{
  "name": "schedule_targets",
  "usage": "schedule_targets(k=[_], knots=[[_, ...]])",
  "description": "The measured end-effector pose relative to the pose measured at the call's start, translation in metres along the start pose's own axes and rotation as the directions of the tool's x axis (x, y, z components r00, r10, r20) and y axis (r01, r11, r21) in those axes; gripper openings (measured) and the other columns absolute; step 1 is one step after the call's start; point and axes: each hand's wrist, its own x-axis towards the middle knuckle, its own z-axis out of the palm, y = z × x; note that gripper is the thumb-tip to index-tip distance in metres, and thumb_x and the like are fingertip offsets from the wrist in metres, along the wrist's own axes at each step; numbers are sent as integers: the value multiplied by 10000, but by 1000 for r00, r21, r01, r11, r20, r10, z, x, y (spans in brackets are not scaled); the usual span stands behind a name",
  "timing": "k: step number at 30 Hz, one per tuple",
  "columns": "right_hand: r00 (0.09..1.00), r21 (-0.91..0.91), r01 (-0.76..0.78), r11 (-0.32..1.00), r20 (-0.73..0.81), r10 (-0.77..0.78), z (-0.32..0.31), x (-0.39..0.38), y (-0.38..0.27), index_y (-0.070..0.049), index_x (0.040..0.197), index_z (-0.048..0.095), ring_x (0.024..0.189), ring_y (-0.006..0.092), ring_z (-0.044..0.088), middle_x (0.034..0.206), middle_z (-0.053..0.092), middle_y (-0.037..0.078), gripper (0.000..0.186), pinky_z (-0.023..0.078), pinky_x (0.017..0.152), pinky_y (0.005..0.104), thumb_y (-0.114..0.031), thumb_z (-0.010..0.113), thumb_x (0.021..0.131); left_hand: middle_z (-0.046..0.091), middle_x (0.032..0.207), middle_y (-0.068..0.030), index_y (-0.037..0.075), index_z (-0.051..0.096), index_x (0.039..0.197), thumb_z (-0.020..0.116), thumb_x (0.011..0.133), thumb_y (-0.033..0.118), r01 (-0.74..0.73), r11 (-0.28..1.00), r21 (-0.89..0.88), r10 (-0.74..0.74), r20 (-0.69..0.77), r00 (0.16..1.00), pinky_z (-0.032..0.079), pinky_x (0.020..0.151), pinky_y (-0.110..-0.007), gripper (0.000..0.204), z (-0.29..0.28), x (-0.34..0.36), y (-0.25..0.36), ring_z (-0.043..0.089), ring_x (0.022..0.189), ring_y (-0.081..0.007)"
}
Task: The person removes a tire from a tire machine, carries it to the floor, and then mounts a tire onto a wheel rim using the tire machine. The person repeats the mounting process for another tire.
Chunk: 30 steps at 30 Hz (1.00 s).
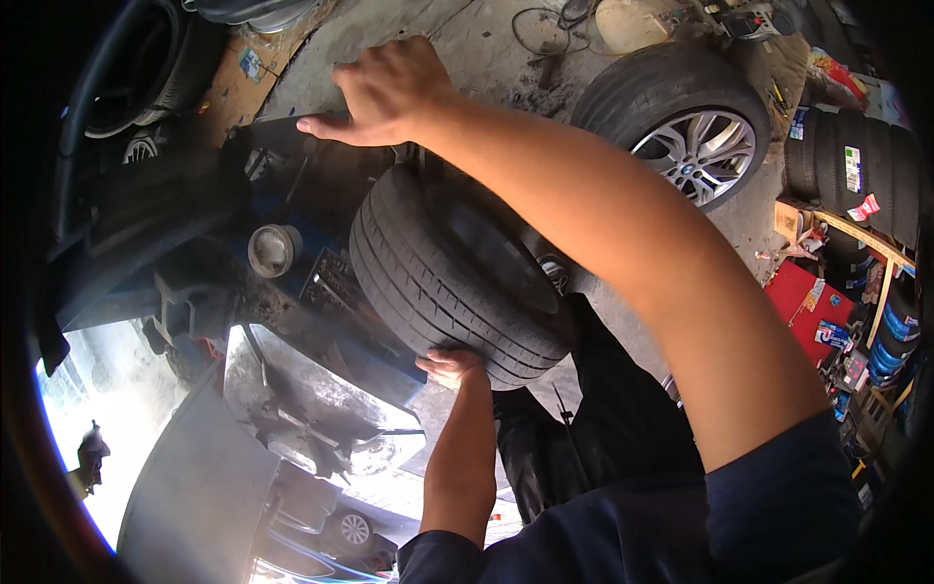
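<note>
A black tire [418, 258] stands tilted in front of me, between my legs and a dark machine [204, 200]. My left hand [453, 365] is pressed to the lower part of its tread, fingers bent against the rubber. Above the tire's upper end is my right hand [394, 95], its arm reaching across over the tire. Its fingers are curled and its thumb points left along a dark flat edge. What lies under those fingers is hidden. The tire's inner side is in deep shadow.
A wheel with a silver spoked rim [696, 156] lies on the floor at upper right. Stacked tires [851, 161] and a red panel [808, 302] line the right side. A round metal can [275, 250] sits by the machine. Parked cars [355, 530] show in bright light at lower left.
</note>
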Motion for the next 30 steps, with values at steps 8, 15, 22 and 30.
schedule_targets(k=[8,15,22,30], knots=[[991,81,-48,996,-123,57,8,-22,-27,-105,1009,767,895,263,743,903,768,117,776,524,871,496,-821,500,875,593,1137,-418,-61,466,1385,300,1018,578,-75,997,-12,75,-26,997,411,880,-665,756,7,7,-21,549,1022,-619],[999,200,-27,979,40,19,-2,-43,-44,-78,951,742,832,257,718,878,743,112,816,525,820,455,-799,359,956,582,1292,-379,-82,521,1365,336,1016,595,-50,998,24,53,-116,992,421,993,-600,784,5,14,-31,549,1179,-555],[999,378,8,926,-38,7,8,-68,-75,-94,695,719,811,288,710,725,709,106,754,495,857,468,-766,473,933,643,999,-365,-94,615,1046,292,993,668,-108,994,-4,108,-38,993,444,829,-623,830,-5,26,-39,588,929,-562],[992,355,-7,935,118,-37,1,-75,-91,-69,794,749,821,306,735,781,735,127,718,539,824,485,-722,488,940,630,961,-373,-118,612,947,303,950,701,-51,998,-42,49,-57,997,430,819,-626,875,-12,22,-23,578,902,-553]])
